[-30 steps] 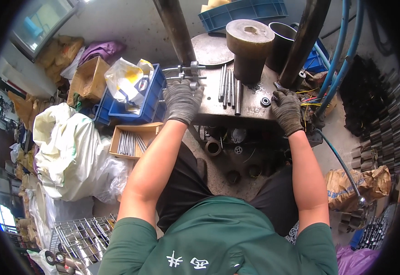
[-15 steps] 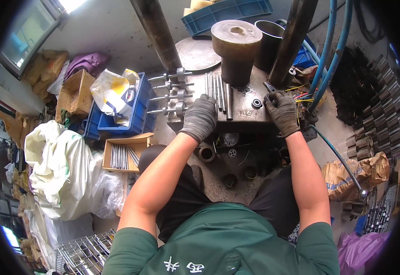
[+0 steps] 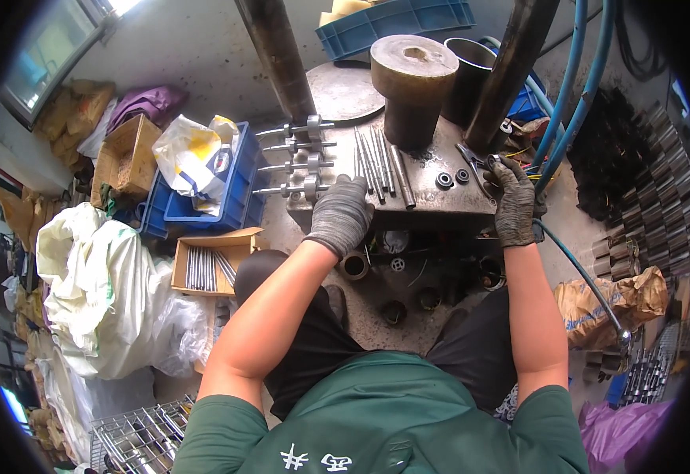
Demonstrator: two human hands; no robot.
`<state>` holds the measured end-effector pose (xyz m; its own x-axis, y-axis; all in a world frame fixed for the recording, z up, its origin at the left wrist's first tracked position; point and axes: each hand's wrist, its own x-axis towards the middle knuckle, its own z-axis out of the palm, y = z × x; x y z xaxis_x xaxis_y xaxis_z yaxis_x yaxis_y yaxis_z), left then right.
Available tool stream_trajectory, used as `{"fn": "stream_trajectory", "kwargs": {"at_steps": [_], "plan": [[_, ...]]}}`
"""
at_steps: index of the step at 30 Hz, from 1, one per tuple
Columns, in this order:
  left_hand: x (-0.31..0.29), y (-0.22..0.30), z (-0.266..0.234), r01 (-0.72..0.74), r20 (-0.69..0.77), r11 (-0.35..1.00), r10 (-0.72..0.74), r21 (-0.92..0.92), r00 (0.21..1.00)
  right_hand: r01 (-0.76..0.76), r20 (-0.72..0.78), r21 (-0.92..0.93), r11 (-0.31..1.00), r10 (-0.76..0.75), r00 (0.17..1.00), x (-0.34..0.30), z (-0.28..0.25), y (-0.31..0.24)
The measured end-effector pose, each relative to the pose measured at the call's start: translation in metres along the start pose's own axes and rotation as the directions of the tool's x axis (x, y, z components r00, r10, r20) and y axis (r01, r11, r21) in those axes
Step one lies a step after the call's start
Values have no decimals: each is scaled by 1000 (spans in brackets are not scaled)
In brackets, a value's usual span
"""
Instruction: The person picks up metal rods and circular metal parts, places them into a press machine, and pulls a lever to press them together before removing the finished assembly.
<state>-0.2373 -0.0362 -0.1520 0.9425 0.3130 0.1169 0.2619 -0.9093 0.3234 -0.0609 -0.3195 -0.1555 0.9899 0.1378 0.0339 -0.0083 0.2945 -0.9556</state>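
Between the left hand (image 3: 341, 213) and the right hand (image 3: 513, 201), open space leads over the desk's (image 3: 451, 207) front edge to a narrow bare strip between a thick rod (image 3: 402, 178) and two small rings (image 3: 444, 181). Behind it, a heavy round block (image 3: 413, 75) stands in the way. Thin rods (image 3: 373, 162) crowd the middle-left; shafts with wheels (image 3: 312, 163) line the left edge. Blue hoses (image 3: 572, 99) hem in the right.

White sack (image 3: 96, 296) left; brown paper bag (image 3: 615, 306), purple plastic (image 3: 623, 430) right.

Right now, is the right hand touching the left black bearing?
Apart: the head view shows tabletop between the right hand and the left black bearing.
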Motion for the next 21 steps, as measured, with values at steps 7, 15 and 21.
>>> {"fn": "stream_trajectory", "kwargs": {"at_steps": [7, 15, 21], "plan": [[-25, -12, -9, 367, 308, 606, -204, -705, 929, -353, 241, 359, 864, 280, 929, -30, 12, -17], [-39, 25, 1, 420, 401, -22, 258, -907, 879, -413, 445, 288, 864, 261, 857, -59, 41, -4], [-32, 47, 20, 389, 380, 45, 340, -920, 860, -329, 364, 265, 907, 221, 905, -55, 42, 0]]}}
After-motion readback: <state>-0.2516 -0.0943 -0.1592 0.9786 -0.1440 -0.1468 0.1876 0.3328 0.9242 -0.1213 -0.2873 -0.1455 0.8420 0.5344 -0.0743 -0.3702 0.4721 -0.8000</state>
